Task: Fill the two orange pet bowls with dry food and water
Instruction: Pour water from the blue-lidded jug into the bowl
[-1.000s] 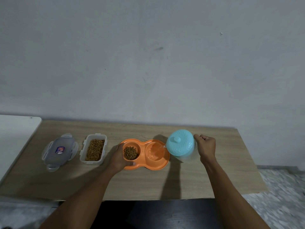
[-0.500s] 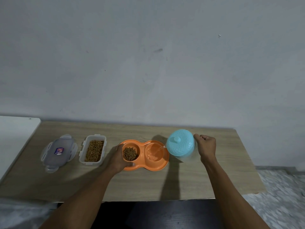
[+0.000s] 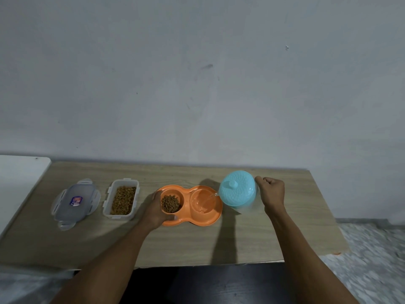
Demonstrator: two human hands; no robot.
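Observation:
An orange double pet bowl [image 3: 208, 220] lies mid-table. Its left bowl holds brown dry food [image 3: 170, 203]. Its right bowl [image 3: 202, 201] has water in it, and a thin stream runs into it from the spout of a pitcher with a light blue lid [image 3: 237, 188]. My right hand [image 3: 271, 190] is closed on the pitcher's handle and holds it tilted to the left. My left hand [image 3: 156, 210] grips the left end of the orange bowl.
A clear container of dry food [image 3: 121, 200] stands open to the left of the bowl, with its clear lid [image 3: 74, 201] lying further left. A white surface [image 3: 19, 178] adjoins the wooden table [image 3: 252, 242] at the left. A wall runs behind.
The pitcher stays tilted and water keeps flowing; the water level in the right bowl has risen slightly. Both hands hold their places.

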